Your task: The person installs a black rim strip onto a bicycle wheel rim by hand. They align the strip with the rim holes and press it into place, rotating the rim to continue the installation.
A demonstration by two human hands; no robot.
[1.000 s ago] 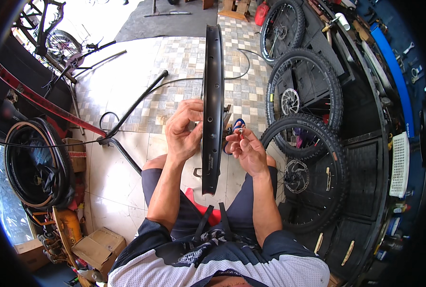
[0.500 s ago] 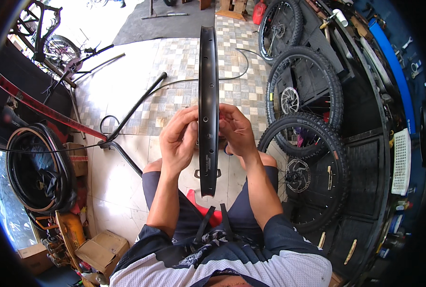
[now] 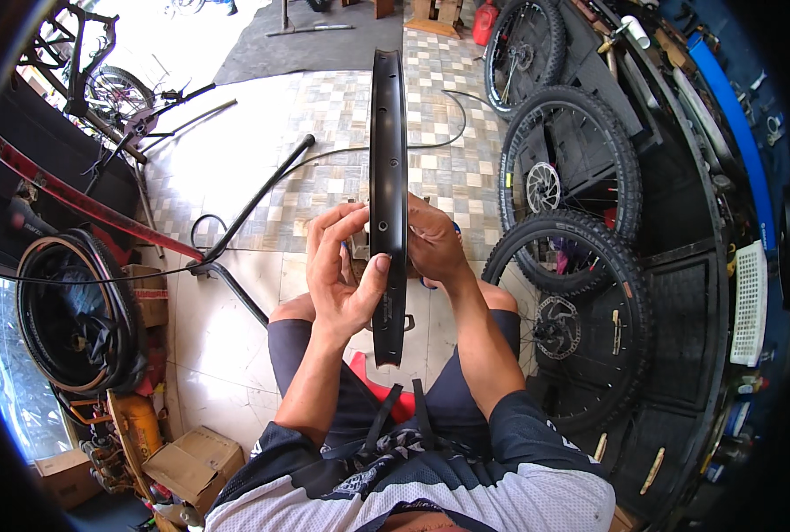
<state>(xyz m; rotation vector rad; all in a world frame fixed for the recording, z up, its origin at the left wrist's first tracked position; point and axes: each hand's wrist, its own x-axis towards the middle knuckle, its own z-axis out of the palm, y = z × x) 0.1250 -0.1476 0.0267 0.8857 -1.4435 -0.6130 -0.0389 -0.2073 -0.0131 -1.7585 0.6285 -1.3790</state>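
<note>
A black bicycle rim [image 3: 389, 186] stands upright and edge-on in front of me, without a tyre, its outer channel and row of spoke holes toward me. My left hand [image 3: 342, 270] grips its left side, the thumb pressed on the rim's outer face and the fingers reaching behind. On the other side, my right hand [image 3: 435, 239] is closed with bent fingers close against the rim. Its fingertips are partly hidden by the rim, so what they pinch cannot be made out. Small bits of blue and metal show behind the rim, between the hands.
Several tyred wheels [image 3: 572, 160] lean along the right side. A black stand [image 3: 258, 199] with a long tube is on the floor to the left. Tyres [image 3: 76, 310] and a cardboard box [image 3: 194, 463] lie at the left. A white basket [image 3: 749, 301] hangs at the far right.
My left thumb has moved from beside the rim onto its outer face, and the left fingers have spread. My right hand has turned, its fingers now curled further behind the rim.
</note>
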